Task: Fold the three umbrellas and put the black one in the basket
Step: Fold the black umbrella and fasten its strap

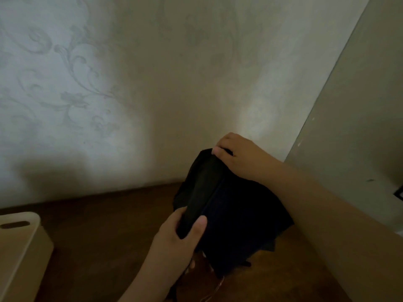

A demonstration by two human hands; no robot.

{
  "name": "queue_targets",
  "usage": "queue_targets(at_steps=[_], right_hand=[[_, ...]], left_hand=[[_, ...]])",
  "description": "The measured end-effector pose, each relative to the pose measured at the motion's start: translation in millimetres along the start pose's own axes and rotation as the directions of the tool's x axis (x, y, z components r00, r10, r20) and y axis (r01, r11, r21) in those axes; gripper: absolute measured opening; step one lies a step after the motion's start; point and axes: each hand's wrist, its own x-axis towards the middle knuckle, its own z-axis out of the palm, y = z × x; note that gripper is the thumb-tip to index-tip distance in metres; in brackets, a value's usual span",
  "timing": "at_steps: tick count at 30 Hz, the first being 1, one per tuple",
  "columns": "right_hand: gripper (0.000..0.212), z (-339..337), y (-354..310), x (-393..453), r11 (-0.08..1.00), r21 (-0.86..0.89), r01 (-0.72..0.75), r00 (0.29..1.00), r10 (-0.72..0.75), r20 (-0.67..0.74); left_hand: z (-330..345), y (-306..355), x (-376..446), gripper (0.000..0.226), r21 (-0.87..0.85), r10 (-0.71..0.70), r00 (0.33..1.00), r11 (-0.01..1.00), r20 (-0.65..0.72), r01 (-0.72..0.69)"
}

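A black umbrella (231,205), collapsed with its fabric loose and bunched, is held up over the brown wooden surface (104,232). My left hand (181,234) grips its lower part, thumb across the front of a folded pleat. My right hand (235,158) pinches the top edge of the fabric at the far end. A cream basket (19,253) with a slot handle stands at the lower left, well apart from the umbrella. The other two umbrellas are not in view.
A pale wall with floral wallpaper (87,94) rises right behind the surface. A light panel or cabinet side (353,118) stands slanted on the right. The scene is dim.
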Motion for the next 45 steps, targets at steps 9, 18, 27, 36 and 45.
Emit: queue_targets(at_steps=[9,18,27,36,45], right_hand=[[0.039,10,-32,-74,0.914,0.22,-0.342,0.919,0.374,-0.126],[0.043,68,-25,-69,0.683,0.521,-0.512,0.836,0.535,0.12],[0.034,66,-46,-66,0.868,0.438,-0.235,0.932,0.329,-0.151],[0.019,25,-7,-82,0.329,0.889,-0.318,0.91,0.37,0.188],[0.061,30,-26,-84,0.258,0.834,-0.489,0.87,0.222,0.441]], left_hand=[[-6,1,16,0.03,-0.359,-0.068,0.989,0.933,-0.133,0.016],[-4,-4,25,0.019,-0.402,-0.04,0.975,0.914,-0.218,-0.052],[-10,-12,29,0.046,-0.296,-0.032,0.953,0.953,-0.302,-0.062],[-18,-12,23,0.049,-0.435,-0.061,0.959,0.898,-0.277,-0.068],[-12,1,21,0.005,-0.532,-0.083,0.974,0.845,-0.211,-0.044]])
